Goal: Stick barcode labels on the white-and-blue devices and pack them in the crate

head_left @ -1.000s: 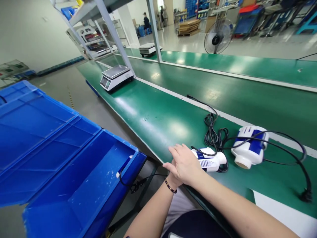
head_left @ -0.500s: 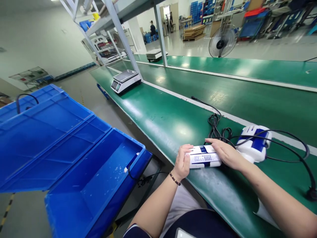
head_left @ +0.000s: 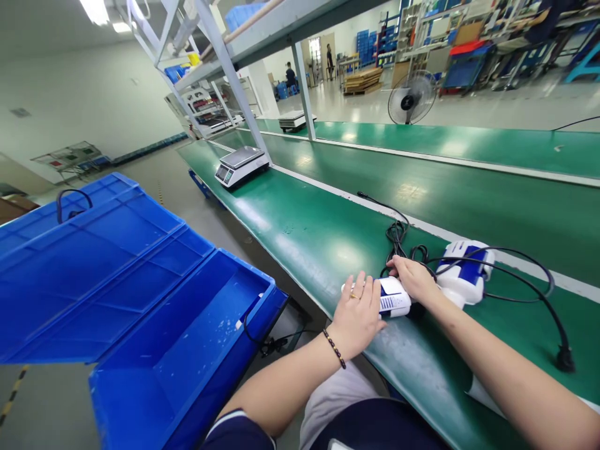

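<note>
A white-and-blue device (head_left: 394,299) with a printed barcode label lies at the front edge of the green work surface (head_left: 300,244). My left hand (head_left: 359,312) lies over its left part with fingers stretched out flat, hiding much of the label. At the device's right end, my right hand (head_left: 417,281) curls its fingers against the far side; its thumb is hidden. Just beyond that wrist is a second white-and-blue device (head_left: 466,272). Its black cord (head_left: 539,300) loops to the right, ending in a plug (head_left: 565,358). A bundled black cable (head_left: 397,231) lies behind my right fingers.
Blue plastic bins (head_left: 187,356) stand to the left below the surface; a black cord hangs over one rim. A weighing scale (head_left: 241,165) sits farther along, and another scale (head_left: 293,120) is behind it. Metal shelf posts (head_left: 302,94) rise from the bench. A fan (head_left: 410,100) stands beyond.
My left hand has moved from gripping the device's left end to lying flat across its top. My right fingers have curled in more. The view has shifted slightly.
</note>
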Demonstrator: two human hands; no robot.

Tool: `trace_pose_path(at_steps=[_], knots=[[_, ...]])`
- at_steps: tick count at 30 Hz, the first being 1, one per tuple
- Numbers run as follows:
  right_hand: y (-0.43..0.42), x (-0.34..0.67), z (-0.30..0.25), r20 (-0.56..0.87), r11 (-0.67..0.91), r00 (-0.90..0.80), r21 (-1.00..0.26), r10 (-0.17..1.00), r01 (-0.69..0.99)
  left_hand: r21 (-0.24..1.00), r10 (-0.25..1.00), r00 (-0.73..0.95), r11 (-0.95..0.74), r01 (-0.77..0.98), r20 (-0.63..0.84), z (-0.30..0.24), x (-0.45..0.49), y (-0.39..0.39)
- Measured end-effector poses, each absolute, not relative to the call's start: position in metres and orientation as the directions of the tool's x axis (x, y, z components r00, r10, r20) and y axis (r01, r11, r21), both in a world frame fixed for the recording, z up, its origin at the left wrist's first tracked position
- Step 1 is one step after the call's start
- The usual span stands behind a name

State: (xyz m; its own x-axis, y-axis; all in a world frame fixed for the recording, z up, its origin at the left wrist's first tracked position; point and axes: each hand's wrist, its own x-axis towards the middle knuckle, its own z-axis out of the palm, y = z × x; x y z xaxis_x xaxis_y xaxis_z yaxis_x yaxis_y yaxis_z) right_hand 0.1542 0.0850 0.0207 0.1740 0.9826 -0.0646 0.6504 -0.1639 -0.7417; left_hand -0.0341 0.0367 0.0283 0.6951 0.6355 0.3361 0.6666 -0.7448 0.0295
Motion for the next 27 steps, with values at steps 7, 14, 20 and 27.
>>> trace_pose_path(at_steps=[7, 14, 20, 27], knots=[[0.092, 0.149, 0.03, -0.118, -0.191, 0.152, -0.698, 0.981, 0.691, -0.087, 0.622, 0.755, -0.757, 0.648, 0.208, 0.04, -0.021, 0.059], [0.097, 0.12, 0.05, -0.233, -0.151, -0.03, -0.72, 0.972, 0.677, -0.162, 0.457, 0.863, -0.855, 0.493, 0.214, 0.043, -0.063, 0.091], [0.101, 0.088, 0.07, -0.216, -0.004, -0.329, -0.841, 0.919, 0.54, 0.069, 0.565, 0.689, -0.793, 0.605, 0.453, 0.055, -0.131, 0.104], [0.115, 0.06, 0.015, -0.002, 0.306, -0.353, -0.495, 0.936, 0.813, 0.551, 0.947, 0.083, -0.251, 0.796, 0.312, 0.12, -0.281, 0.096]])
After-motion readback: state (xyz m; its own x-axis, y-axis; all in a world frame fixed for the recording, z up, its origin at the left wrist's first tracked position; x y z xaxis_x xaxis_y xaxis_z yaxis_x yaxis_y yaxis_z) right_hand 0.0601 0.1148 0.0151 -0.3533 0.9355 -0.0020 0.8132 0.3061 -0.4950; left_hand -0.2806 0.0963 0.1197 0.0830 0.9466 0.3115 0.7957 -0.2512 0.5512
